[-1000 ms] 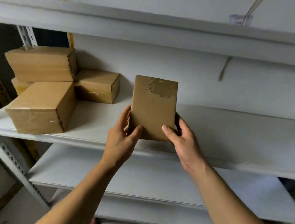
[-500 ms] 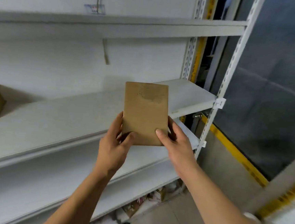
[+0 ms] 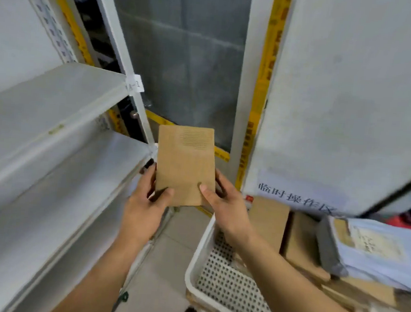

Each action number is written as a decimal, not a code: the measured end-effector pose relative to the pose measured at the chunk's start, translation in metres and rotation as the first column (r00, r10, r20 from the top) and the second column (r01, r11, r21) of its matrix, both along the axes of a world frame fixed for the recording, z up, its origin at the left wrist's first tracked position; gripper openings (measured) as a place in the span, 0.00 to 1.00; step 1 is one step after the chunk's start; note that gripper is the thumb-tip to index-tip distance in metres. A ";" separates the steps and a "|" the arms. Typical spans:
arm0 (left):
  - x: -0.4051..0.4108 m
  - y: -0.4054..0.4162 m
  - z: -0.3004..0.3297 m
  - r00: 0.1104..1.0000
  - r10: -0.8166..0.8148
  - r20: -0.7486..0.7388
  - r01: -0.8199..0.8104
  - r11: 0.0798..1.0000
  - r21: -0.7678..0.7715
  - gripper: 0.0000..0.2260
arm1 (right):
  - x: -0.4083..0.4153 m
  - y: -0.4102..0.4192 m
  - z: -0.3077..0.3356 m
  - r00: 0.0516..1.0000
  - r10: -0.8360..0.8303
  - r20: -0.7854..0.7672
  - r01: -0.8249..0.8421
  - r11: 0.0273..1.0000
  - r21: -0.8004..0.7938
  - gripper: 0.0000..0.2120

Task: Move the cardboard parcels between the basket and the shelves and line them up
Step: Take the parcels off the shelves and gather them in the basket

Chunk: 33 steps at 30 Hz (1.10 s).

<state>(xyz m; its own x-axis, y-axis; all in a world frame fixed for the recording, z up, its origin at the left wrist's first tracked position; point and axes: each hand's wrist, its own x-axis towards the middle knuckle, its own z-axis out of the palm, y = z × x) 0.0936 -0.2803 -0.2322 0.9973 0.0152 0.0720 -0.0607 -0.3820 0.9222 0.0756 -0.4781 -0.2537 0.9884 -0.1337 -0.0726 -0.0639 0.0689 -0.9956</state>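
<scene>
I hold a flat brown cardboard parcel (image 3: 185, 164) upright in the middle of the view, its face with a torn patch turned to me. My left hand (image 3: 146, 200) grips its lower left corner and my right hand (image 3: 225, 205) grips its lower right edge. The parcel hangs in the air between the white shelves (image 3: 53, 122) on the left and the white perforated basket (image 3: 216, 276) at the lower right. Inside the basket stand several more cardboard parcels (image 3: 269, 223), partly hidden by my right forearm.
A grey plastic mailer with a label (image 3: 375, 248) lies on the parcels in the basket. A white panel with printed characters (image 3: 339, 117) stands behind the basket. The shelf upright (image 3: 122, 74) and a grey wall are ahead. Tiled floor (image 3: 165, 264) shows between shelves and basket.
My view has swung right, away from the shelf with the stacked boxes, toward the basket. Both hands have carried the parcel along, still held the same way.
</scene>
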 end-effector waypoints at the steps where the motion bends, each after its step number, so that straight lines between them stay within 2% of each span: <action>1: 0.005 -0.014 -0.009 0.999 -0.041 -0.031 0.041 0.999 0.002 0.29 | -0.005 -0.014 -0.007 0.999 -0.043 -0.021 0.043 0.999 -0.004 0.27; 5: 0.020 -0.064 -0.045 0.970 -0.202 -0.136 0.205 0.979 0.010 0.31 | -0.025 -0.060 -0.031 0.974 -0.208 -0.088 0.203 0.977 -0.069 0.28; 8: 0.028 -0.100 -0.072 0.919 -0.332 -0.213 0.335 0.942 -0.023 0.36 | -0.042 -0.089 -0.048 0.937 -0.324 -0.127 0.299 0.937 -0.182 0.23; 10: 0.030 -0.123 -0.093 0.876 -0.406 -0.260 0.404 0.913 -0.061 0.38 | -0.055 -0.108 -0.063 0.905 -0.393 -0.162 0.349 0.905 -0.241 0.24; 14: 0.020 -0.172 -0.122 0.786 -0.532 -0.316 0.531 0.842 -0.098 0.38 | -0.088 -0.137 -0.080 0.844 -0.504 -0.181 0.457 0.854 -0.248 0.16; 16: 0.011 -0.195 -0.132 0.741 -0.571 -0.352 0.573 0.812 -0.112 0.37 | -0.103 -0.150 -0.087 0.814 -0.533 -0.230 0.489 0.843 -0.225 0.18; 20: 0.000 -0.234 -0.155 0.691 -0.583 -0.428 0.592 0.796 -0.129 0.39 | -0.125 -0.174 -0.112 0.721 -0.607 -0.335 0.571 0.794 -0.208 0.21; 23: -0.011 -0.256 -0.164 0.679 -0.561 -0.474 0.577 0.807 -0.128 0.37 | -0.127 -0.187 -0.130 0.674 -0.627 -0.392 0.591 0.775 -0.224 0.23; 33: -0.011 -0.285 -0.178 0.709 -0.514 -0.483 0.602 0.798 0.034 0.35 | -0.125 -0.212 -0.158 0.640 -0.651 -0.407 0.604 0.754 -0.257 0.30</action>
